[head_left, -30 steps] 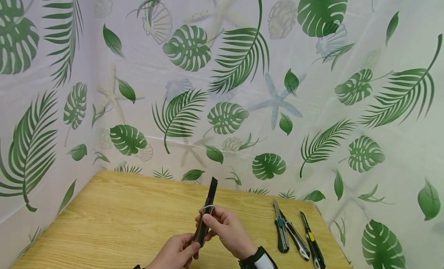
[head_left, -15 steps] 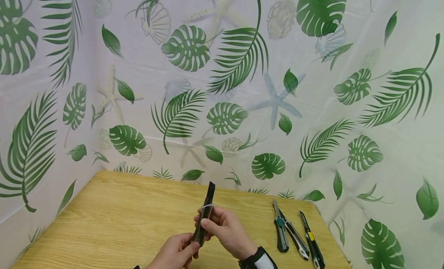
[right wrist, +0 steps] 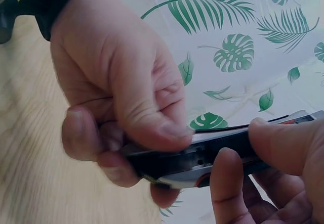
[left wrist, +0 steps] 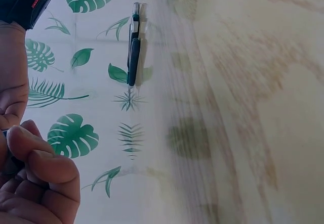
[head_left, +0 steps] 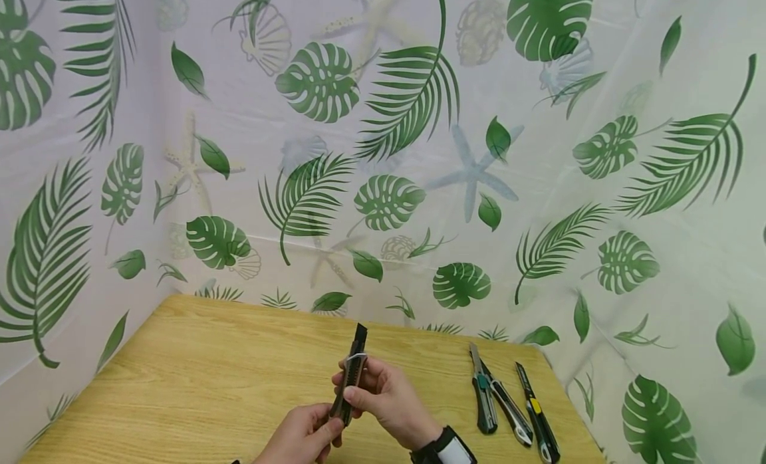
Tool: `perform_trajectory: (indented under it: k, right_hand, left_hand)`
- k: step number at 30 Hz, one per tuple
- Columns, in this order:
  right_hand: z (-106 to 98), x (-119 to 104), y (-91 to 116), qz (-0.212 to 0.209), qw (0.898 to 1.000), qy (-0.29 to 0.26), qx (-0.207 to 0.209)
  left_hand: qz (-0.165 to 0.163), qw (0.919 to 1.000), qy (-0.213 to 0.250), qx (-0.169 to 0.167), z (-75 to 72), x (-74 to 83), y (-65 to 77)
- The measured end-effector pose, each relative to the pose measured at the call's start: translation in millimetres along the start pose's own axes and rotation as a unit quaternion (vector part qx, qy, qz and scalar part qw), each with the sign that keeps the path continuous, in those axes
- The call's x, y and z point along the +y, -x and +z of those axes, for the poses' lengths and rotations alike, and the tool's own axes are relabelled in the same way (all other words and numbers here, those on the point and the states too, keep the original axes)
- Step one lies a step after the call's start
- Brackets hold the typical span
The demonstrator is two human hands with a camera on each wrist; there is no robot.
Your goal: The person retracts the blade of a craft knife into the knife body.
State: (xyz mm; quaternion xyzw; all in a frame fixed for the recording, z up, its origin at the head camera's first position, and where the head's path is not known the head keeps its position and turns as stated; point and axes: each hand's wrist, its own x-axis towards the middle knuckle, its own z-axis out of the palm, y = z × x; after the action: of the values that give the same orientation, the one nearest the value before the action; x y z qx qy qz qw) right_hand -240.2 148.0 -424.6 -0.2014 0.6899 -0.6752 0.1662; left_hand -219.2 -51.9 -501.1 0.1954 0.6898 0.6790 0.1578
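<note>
Both hands hold a dark utility knife (head_left: 354,372) above the table, its black blade (head_left: 359,339) pointing up and away. My left hand (head_left: 302,434) pinches the butt end between thumb and fingers. Higher up, my right hand (head_left: 391,405) grips the handle, thumb laid along its face. Seen from the right wrist, the knife (right wrist: 210,150) lies between the left hand (right wrist: 116,77) and the right hand (right wrist: 291,163); the blade is out of that view. In the left wrist view, the left hand's curled fingers (left wrist: 48,168) hide most of the knife.
On the wooden table (head_left: 197,377), to the right, lie a teal-and-black utility knife (head_left: 483,399), a grey-and-black one (head_left: 512,414) and a yellow-and-black one (head_left: 537,411). A leaf-printed sheet (head_left: 383,251) hangs behind the table and at both sides.
My right thumb has slid down the handle toward the left hand. The black blade sticks out less than before. The left hand keeps its hold, and the other knives lie as they did.
</note>
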Motion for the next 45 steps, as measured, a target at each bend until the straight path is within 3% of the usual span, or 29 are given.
perform_trajectory:
  k: [14, 23, 33, 39, 45]
  right_hand:
    - [-3.9, 5.2, -1.5, 0.020, 0.999, -0.030, -0.005]
    - [-1.0, 13.4, 0.7, 0.030, 0.999, -0.036, -0.014]
    - [0.6, 19.7, 3.9, 0.036, 0.999, -0.005, 0.014]
    - [-0.1, 21.2, 7.3, 0.030, 0.999, -0.019, 0.006]
    - [0.7, 19.3, 12.4, 0.031, 0.999, -0.022, 0.032]
  left_hand:
    - [-0.001, 1.0000, -0.001, 0.009, 2.6, 4.0, 1.8]
    - [0.033, 0.9987, -0.038, 0.012, 0.4, 7.0, 1.9]
    - [0.009, 0.9988, -0.047, 0.006, -1.9, -1.3, 0.2]
    - [-0.003, 0.9986, -0.052, 0.010, -11.8, -5.4, 5.0]
    - [-0.013, 0.9987, -0.042, 0.028, -21.2, -3.8, 9.8]
